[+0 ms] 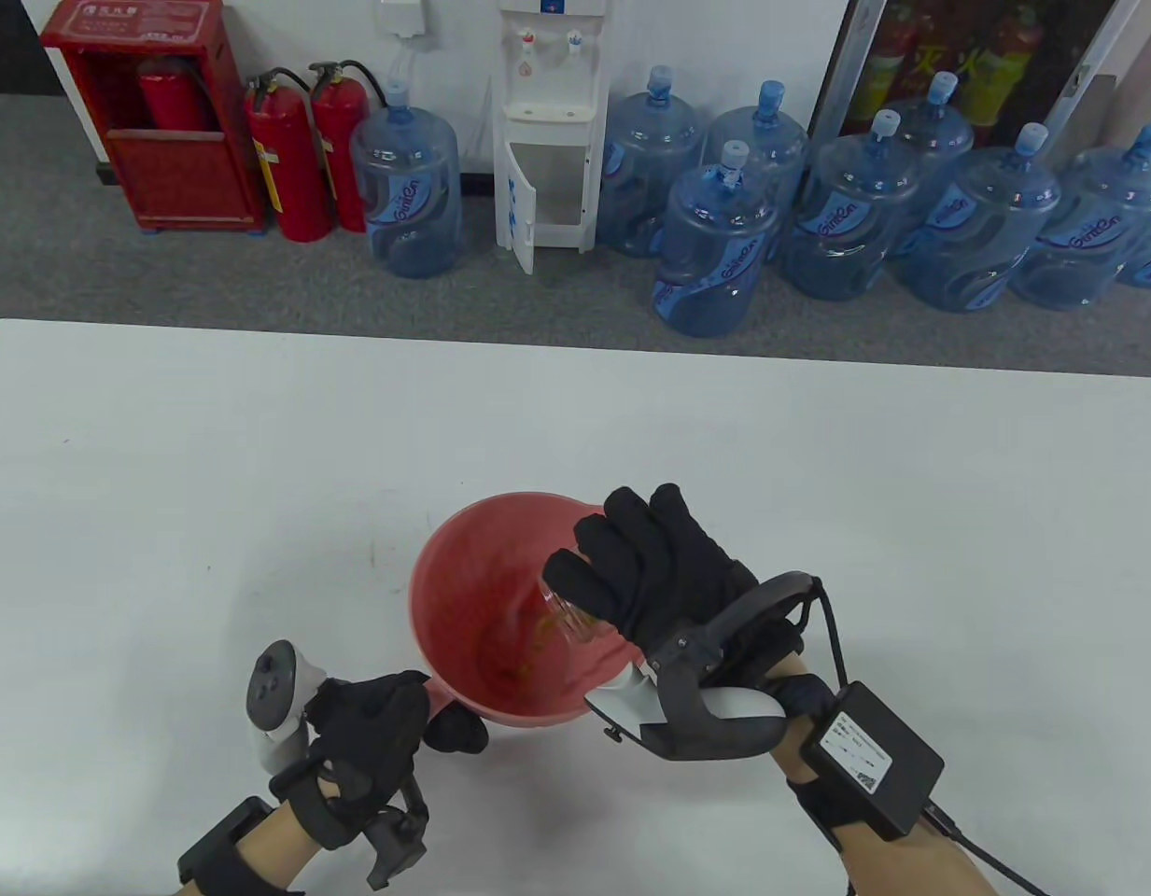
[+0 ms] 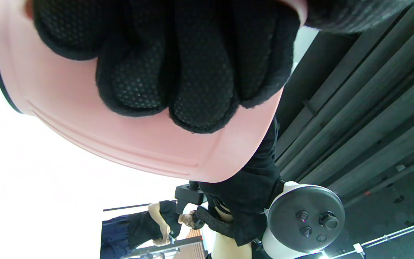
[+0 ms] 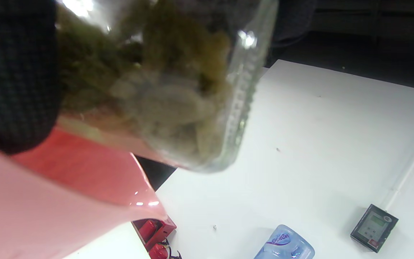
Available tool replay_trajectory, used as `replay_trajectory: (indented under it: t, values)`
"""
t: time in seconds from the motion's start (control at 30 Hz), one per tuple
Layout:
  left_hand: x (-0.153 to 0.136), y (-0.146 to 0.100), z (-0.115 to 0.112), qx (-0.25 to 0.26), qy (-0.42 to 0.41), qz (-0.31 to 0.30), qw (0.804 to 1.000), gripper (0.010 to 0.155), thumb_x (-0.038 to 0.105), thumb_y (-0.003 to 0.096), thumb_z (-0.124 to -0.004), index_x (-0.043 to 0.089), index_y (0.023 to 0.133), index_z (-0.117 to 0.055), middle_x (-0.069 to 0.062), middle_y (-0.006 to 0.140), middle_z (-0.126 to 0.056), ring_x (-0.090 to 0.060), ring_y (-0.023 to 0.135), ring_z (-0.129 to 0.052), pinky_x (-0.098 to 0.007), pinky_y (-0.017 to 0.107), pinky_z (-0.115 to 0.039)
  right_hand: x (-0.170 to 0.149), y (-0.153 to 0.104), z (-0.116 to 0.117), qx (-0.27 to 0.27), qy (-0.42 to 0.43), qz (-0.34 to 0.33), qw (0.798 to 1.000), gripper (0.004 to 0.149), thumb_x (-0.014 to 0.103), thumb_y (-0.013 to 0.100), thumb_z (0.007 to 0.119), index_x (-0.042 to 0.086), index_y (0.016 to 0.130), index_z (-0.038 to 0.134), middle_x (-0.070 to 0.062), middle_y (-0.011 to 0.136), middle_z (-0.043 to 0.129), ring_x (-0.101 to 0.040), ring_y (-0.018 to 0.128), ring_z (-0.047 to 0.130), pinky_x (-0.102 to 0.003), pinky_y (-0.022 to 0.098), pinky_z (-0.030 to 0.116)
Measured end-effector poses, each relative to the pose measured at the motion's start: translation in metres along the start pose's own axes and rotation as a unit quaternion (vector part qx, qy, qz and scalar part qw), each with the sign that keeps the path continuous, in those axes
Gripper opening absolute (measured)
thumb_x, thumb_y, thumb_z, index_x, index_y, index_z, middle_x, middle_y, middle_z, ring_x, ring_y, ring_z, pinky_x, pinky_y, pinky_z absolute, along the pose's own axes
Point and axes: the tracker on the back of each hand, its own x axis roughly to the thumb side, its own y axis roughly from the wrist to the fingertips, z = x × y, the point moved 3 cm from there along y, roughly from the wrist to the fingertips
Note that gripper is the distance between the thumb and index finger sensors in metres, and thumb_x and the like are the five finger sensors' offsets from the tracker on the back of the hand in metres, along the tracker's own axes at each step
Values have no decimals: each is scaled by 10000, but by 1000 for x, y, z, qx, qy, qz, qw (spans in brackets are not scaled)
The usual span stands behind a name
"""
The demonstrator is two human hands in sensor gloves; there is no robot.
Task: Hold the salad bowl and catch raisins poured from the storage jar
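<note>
A pink salad bowl is tilted at the near middle of the white table. My left hand grips its near-left rim, thumb inside. In the left wrist view my fingers lie against the bowl's outer wall. My right hand holds a clear glass storage jar tipped over the bowl, mouth down toward the inside. Yellowish raisins lie and fall in the bowl. In the right wrist view the jar is full of raisins above the bowl's rim.
The white table stretches around the bowl. Behind its far edge stand several blue water bottles, a water dispenser and red fire extinguishers. A small grey device shows in the right wrist view.
</note>
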Motion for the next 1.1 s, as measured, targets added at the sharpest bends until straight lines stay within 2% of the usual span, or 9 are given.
replay_trajectory:
  t: [0.3,0.77,1.1]
  values:
    - [0,0,0,2,-1,2,1000,431,515,411,-645,238,516,-959,3,558,-1034,-352,504,-1013,-551,522,-753,0,1,-3,-9,-17,-6,1000,1033,623,151,1017,497,961,388,107,1061,497,-181,1009,688,-489,788,551]
    - [0,0,0,0,-1,4,1000,431,515,411,-645,238,515,-959,1,558,-1034,-354,504,-1012,-552,522,-752,10,1,-3,-33,-101,-47,993,1037,582,133,1065,536,931,404,146,1057,483,-151,1022,648,-468,793,543]
    - [-1,0,-1,-1,-4,6,1000,433,514,411,-644,237,517,-959,-1,559,-1033,-356,501,-1013,-551,517,-755,8,1,-2,-35,-94,-37,994,1037,576,137,1066,543,928,397,153,1060,474,-147,1025,638,-456,796,542]
